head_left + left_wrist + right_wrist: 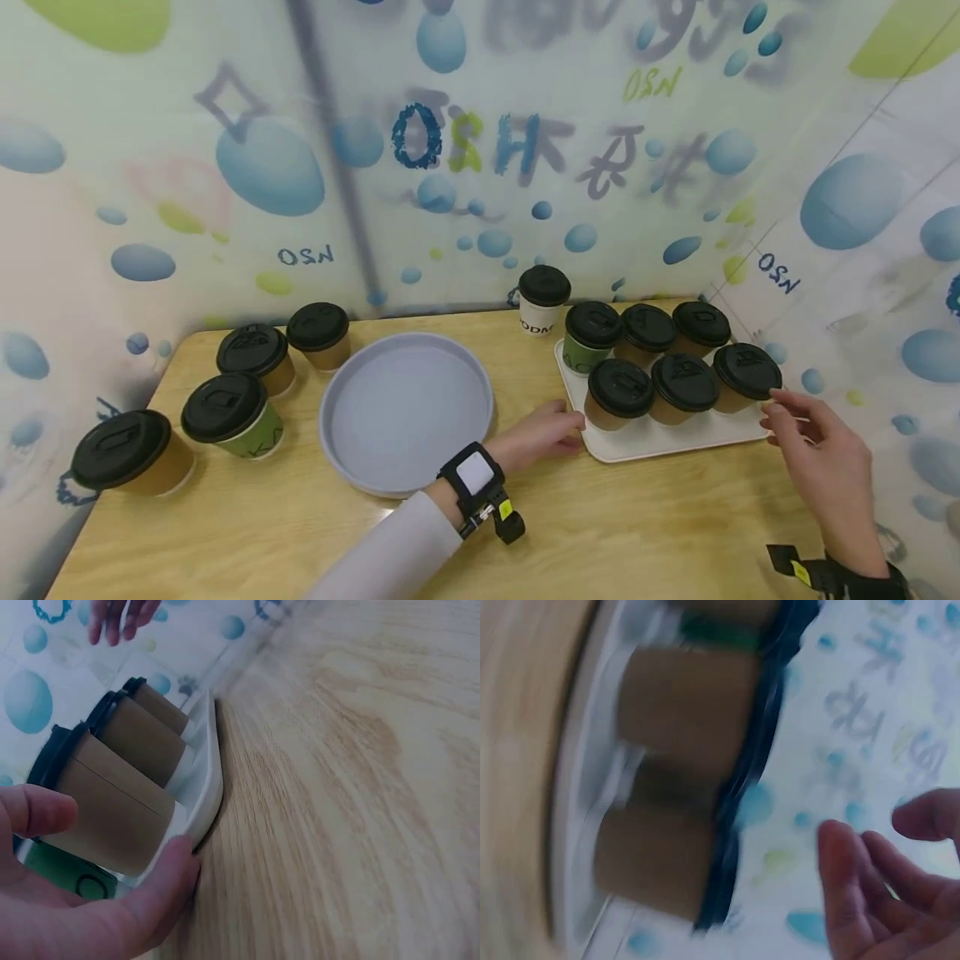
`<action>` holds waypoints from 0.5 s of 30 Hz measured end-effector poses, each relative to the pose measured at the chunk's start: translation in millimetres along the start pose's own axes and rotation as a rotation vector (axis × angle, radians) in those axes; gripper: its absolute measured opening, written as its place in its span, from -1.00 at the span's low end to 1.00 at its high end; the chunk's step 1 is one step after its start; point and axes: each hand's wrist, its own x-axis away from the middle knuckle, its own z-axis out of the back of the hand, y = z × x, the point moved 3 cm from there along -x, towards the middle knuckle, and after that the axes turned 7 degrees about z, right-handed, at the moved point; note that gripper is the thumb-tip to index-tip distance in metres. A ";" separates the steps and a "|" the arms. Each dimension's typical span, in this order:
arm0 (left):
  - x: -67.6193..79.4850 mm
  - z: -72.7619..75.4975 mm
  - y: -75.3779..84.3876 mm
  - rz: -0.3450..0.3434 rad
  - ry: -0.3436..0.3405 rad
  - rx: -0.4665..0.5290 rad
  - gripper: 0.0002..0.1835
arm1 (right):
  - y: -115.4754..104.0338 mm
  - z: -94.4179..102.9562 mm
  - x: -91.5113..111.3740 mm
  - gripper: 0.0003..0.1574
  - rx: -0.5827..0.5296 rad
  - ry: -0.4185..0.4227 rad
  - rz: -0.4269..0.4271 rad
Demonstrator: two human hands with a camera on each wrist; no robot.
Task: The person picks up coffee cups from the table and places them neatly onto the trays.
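A white rectangular tray sits on the right part of the wooden table, carrying two rows of lidded paper cups. Among them are a green cup at the back left and brown cups such as the front left one. My left hand is at the tray's front left corner, fingertips against its edge. In the left wrist view, its thumb is raised beside a brown cup. My right hand hovers by the front right cup, fingers loosely bent and holding nothing.
A round grey-lilac tray lies mid-table, partly behind my left forearm. Left of it stand several lidded cups, one green. A white cup stands behind the rectangular tray. Patterned sheets rise behind the table and along its sides.
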 end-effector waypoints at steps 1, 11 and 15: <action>3.5 1.3 0.6 -0.015 0.008 -0.012 -0.30 | -9.8 -2.8 2.9 -0.54 -0.026 0.030 0.019; 89.1 44.4 16.2 -0.301 0.036 -0.324 -0.25 | -103.8 -63.5 37.9 -0.51 -0.334 -0.086 0.481; 122.8 74.4 17.6 -0.426 0.121 -0.406 -0.36 | -122.9 -94.7 45.9 -0.41 -0.361 -0.222 0.561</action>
